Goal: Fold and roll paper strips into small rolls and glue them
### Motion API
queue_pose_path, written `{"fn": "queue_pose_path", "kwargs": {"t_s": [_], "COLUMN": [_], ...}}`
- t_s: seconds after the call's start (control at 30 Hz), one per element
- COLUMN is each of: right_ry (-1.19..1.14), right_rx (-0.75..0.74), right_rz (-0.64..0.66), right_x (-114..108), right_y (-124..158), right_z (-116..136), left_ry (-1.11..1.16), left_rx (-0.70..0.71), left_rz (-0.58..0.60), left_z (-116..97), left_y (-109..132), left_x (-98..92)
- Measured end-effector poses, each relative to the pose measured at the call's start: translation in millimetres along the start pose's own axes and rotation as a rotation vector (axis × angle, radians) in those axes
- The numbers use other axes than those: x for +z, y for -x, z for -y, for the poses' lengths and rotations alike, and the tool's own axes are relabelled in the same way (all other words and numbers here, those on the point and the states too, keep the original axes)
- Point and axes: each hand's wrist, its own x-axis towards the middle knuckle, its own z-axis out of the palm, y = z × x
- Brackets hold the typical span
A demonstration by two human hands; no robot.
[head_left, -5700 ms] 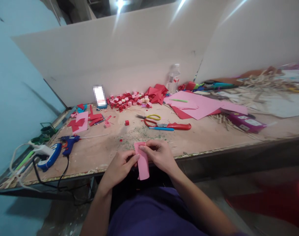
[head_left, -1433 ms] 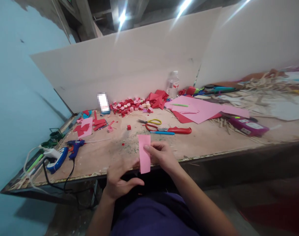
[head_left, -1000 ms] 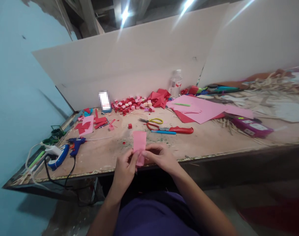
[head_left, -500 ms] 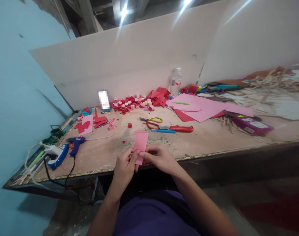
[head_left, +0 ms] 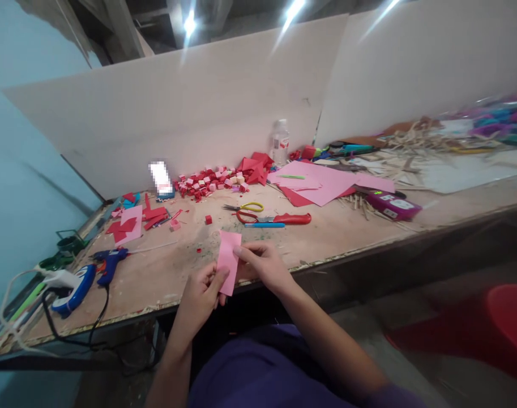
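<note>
The surface is the largest thing here, and its far right part runs out of the view. Also on the right, a red object below the surface is cut by the frame and blurred, so I cannot tell what it is. Pink sheets lie overlapped on the surface, covering part of a red one. The left hand and the right hand are above the near edge. Between them is the pink paper strip, tilted slightly. The left grip pinches its lower left side, thumb in front; the right grip pinches its upper right side (the fingers behind are partly hidden by the paper). Whether the strip is folded, I cannot tell. Beyond it lie a red-handled tool and, just beside, a blue pen. Smallest is a red cube, near the strip but apart.
</note>
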Motion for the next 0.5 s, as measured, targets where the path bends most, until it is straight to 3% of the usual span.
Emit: {"fn": "queue_pose_path", "kwargs": {"t_s": [0.5], "right_ry": [-0.013], "right_rx": [-0.124], "right_rz": [-0.238], "right_x": [4.8], "right_y": [1.3], "right_z": [-3.5], "left_ry": [-0.071], "left_rx": [0.032], "left_rz": [0.075], "left_z": [-0.5], "left_y": [1.7], "left_x": [-2.7]}}
